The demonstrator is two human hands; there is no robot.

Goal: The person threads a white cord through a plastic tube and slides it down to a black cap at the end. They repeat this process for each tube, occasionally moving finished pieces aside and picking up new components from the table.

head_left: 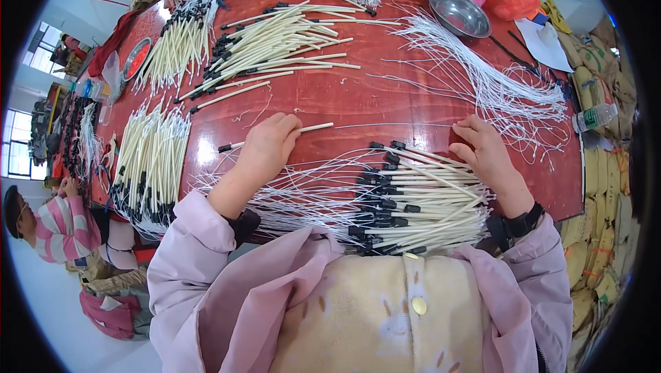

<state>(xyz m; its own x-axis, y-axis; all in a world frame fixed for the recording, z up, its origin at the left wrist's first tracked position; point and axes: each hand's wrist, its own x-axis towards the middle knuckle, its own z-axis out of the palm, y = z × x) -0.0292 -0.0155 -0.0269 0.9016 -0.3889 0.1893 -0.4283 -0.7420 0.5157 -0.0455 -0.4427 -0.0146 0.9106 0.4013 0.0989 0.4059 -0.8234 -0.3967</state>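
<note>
My left hand (267, 147) is closed round a thin cream tube (318, 127), whose black end sticks out on the left and whose bare end points right. From that bare end a white string (392, 124) runs almost straight to my right hand (484, 149), where the fingertips grip it. Below my hands, close to my body, lies a pile of cream tubes (434, 197) with black ends facing left. Loose white strings (296, 197) trail leftward from that pile under my left forearm.
Further cream tubes (275, 42) lie spread across the red table (385, 97), with bundles (148, 159) at the left. White strings (489, 70) fan out at right, near a metal bowl (460, 13). A bottle (595, 118) lies at the right edge. Other people (62, 225) are nearby.
</note>
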